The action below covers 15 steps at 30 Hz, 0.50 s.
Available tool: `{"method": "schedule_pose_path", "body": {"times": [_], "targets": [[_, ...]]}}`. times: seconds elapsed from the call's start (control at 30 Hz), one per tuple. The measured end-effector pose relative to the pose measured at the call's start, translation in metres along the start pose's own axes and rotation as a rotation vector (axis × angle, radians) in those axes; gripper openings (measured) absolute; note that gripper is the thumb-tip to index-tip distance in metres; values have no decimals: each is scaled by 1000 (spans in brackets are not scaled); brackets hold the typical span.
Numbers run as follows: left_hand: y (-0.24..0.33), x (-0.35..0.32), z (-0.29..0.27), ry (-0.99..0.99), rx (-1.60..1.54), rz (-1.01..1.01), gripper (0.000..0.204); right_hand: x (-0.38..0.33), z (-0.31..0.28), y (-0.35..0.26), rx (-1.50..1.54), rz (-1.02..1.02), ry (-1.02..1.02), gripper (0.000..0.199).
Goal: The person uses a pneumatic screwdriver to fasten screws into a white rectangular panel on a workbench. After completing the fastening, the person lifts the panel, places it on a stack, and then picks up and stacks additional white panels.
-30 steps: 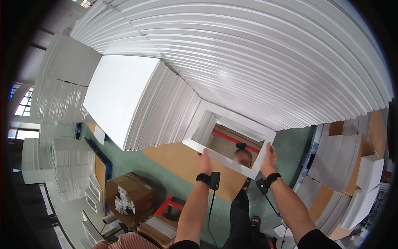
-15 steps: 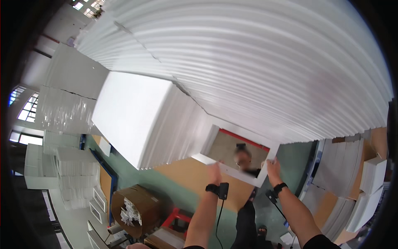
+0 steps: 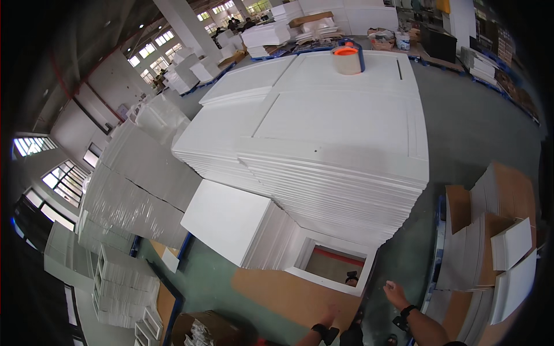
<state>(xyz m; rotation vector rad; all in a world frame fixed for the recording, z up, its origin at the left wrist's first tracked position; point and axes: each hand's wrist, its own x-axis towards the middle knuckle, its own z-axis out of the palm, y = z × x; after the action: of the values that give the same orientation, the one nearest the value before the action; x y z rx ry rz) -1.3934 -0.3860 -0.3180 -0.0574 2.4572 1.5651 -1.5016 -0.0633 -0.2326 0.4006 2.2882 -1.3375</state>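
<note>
Near the lower edge both hands are free of the white frame, which leans against the foot of the big stack. The right hand is open, fingers spread, just off the frame's lower right corner and not touching it. The left hand sits below the frame's bottom rail, apart from it; its fingers are too small to tell whether they are spread or curled. Both wrists carry dark bands.

The frame is a flat rectangle with a rectangular opening, matte white, through which brown floor and a red strip show. A brown sheet lies on the green floor beneath it. At the bottom edge stands an open cardboard box with pale contents.

A solid white panel leans left of the frame. Behind rises the stack of thin white panels, its edges ribbed in fine layers. To the right runs an open grey aisle, bordered by brown and white boards. To the left are film-wrapped stacks, glossy and creased.

On top of the stack, far off, stands a tape roll with an orange core.
</note>
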Motion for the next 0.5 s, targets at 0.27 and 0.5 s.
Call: {"method": "schedule_pose_path", "body": {"times": [0.27,0.5], "targets": [[83,-63,115,-682,-51,-16,13,-101,-113,150,321,246,-6,41],[224,-41,224,-614,-275,-564,25,-189,-230,197,198,-21,394,28]]}}
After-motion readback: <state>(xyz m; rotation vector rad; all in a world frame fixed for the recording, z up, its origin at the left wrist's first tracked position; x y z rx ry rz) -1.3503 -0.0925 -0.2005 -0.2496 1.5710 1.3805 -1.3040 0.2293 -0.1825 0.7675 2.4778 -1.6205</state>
